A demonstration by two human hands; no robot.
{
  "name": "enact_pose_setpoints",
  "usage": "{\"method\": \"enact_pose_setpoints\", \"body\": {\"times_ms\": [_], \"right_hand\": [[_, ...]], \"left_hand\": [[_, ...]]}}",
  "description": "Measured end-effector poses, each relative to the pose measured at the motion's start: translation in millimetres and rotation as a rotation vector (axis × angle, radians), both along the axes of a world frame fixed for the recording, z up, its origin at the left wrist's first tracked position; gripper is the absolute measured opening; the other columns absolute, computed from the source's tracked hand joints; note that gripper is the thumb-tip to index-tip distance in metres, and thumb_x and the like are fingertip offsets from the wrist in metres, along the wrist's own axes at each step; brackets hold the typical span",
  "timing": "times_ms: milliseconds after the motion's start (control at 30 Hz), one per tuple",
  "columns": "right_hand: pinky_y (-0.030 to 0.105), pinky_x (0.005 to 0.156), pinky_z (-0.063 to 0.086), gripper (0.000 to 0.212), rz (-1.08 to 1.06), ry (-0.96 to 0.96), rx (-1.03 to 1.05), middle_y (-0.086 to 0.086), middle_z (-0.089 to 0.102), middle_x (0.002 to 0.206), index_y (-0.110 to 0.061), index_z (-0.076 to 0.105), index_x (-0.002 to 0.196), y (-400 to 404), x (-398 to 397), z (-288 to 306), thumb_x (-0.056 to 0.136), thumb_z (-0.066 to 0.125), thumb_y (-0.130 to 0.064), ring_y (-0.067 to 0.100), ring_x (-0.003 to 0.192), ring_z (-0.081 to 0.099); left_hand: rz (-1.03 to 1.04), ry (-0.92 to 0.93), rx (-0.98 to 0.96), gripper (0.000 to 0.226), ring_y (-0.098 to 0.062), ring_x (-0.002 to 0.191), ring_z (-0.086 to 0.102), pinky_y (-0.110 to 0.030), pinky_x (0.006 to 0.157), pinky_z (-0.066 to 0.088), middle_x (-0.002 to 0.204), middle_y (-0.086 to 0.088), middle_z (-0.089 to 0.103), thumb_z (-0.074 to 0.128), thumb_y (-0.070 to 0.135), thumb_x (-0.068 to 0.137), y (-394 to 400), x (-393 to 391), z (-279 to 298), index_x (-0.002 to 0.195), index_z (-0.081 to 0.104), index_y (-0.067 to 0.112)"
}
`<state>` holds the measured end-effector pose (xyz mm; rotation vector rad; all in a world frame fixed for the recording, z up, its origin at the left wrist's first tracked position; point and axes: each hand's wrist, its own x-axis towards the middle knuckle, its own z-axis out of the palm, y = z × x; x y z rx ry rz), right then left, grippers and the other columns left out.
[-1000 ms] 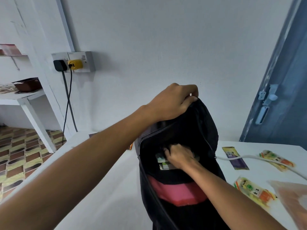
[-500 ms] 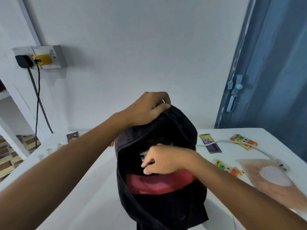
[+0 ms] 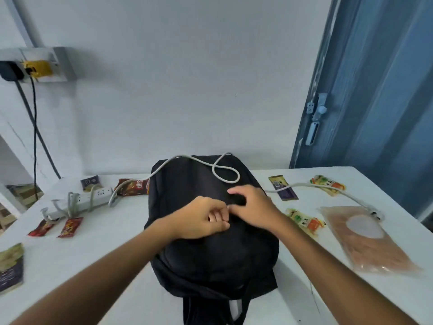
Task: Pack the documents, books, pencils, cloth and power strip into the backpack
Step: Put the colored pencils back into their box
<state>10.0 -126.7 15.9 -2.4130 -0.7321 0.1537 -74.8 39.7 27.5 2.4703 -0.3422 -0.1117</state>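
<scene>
Head view: both hands, left hand and right hand, rest atop backpack

One view only, head-worn, wide-angle. Looks forward and down from above the near edge of the surface, facing the wall. Close range: both forearms enter from the bottom corners, backpack centred just below. Door at right edge, socket at left; straight lines bow near edges.
</scene>
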Motion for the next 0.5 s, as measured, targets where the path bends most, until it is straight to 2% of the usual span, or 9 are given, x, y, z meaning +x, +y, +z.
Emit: {"method": "enact_pose_setpoints", "body": {"times_ms": [67,100,133,200,267,333,400,500], "right_hand": [[0.053,0.115,0.017,0.073,-0.014,-0.026,-0.24,0.003,0.021,0.157,-0.04,0.026,0.146,1.3,-11.4,-26.8,0.082,0.057,-0.059,0.028,0.145,0.015],[0.057,0.115,0.009,0.079,-0.009,-0.049,-0.293,0.004,0.007,0.16,-0.042,0.012,0.149,3.4,-17.1,-38.0,0.084,0.05,-0.065,0.032,0.147,0.003],[0.06,0.114,0.004,0.081,-0.015,-0.084,-0.322,0.005,-0.002,0.161,-0.042,0.002,0.15,5.4,-20.8,-48.1,0.085,0.044,-0.068,0.035,0.146,-0.004],[0.062,0.112,0.001,0.081,-0.048,-0.154,-0.344,0.008,-0.006,0.161,-0.04,-0.005,0.15,6.1,-26.0,-65.6,0.087,0.036,-0.069,0.038,0.146,-0.007],[0.064,0.111,0.007,0.079,-0.061,-0.217,-0.386,0.011,0.003,0.16,-0.037,0.0,0.151,4.4,-30.9,-81.8,0.086,0.029,-0.07,0.04,0.146,0.002],[0.067,0.107,0.021,0.078,-0.052,-0.243,-0.404,0.016,0.028,0.154,-0.032,0.019,0.151,6.9,-35.8,-93.0,0.082,0.027,-0.069,0.045,0.14,0.023],[0.068,0.1,0.03,0.075,-0.066,-0.256,-0.392,0.018,0.044,0.145,-0.027,0.035,0.146,9.3,-35.6,-101.6,0.082,0.032,-0.066,0.047,0.132,0.038],[0.067,0.1,0.031,0.075,-0.083,-0.304,-0.403,0.018,0.046,0.143,-0.026,0.039,0.144,11.4,-33.9,-105.3,0.082,0.032,-0.065,0.046,0.131,0.039]], "left_hand": [[0.063,-0.344,0.359,0.03,-0.015,0.094,0.058,-0.037,0.085,0.05,0.097,0.004,0.065,0.053,0.041,0.083,9.3,-3.3,-30.6,0.1,0.063,0.019],[0.098,-0.4,0.476,0.041,-0.018,0.107,0.055,-0.042,0.094,0.047,0.11,0.004,0.063,0.048,0.049,0.082,16.3,-5.3,-44.8,0.109,0.062,0.021],[0.136,-0.383,0.548,0.051,-0.022,0.121,0.049,-0.048,0.103,0.04,0.125,0.001,0.058,0.045,0.054,0.081,24.7,-6.8,-58.6,0.119,0.058,0.023],[0.165,-0.318,0.632,0.065,-0.029,0.141,0.03,-0.058,0.112,0.024,0.148,-0.005,0.04,0.041,0.062,0.083,38.6,-11.3,-81.9,0.136,0.048,0.025],[0.134,-0.357,0.674,0.068,-0.028,0.147,0.014,-0.058,0.116,0.009,0.157,-0.007,0.024,0.038,0.063,0.087,46.3,-16.7,-100.9,0.144,0.04,0.025],[0.127,-0.394,0.663,0.066,-0.026,0.148,0.004,-0.054,0.117,0.0,0.159,-0.006,0.016,0.036,0.06,0.09,50.3,-21.8,-113.2,0.146,0.037,0.024],[0.141,-0.442,0.645,0.064,-0.025,0.148,0.004,-0.054,0.117,0.001,0.159,-0.007,0.017,0.037,0.057,0.091,49.6,-24.0,-119.0,0.145,0.039,0.023],[0.171,-0.471,0.609,0.061,-0.025,0.149,0.004,-0.053,0.118,0.003,0.159,-0.006,0.018,0.041,0.053,0.091,48.4,-25.5,-125.8,0.144,0.041,0.022]]}}
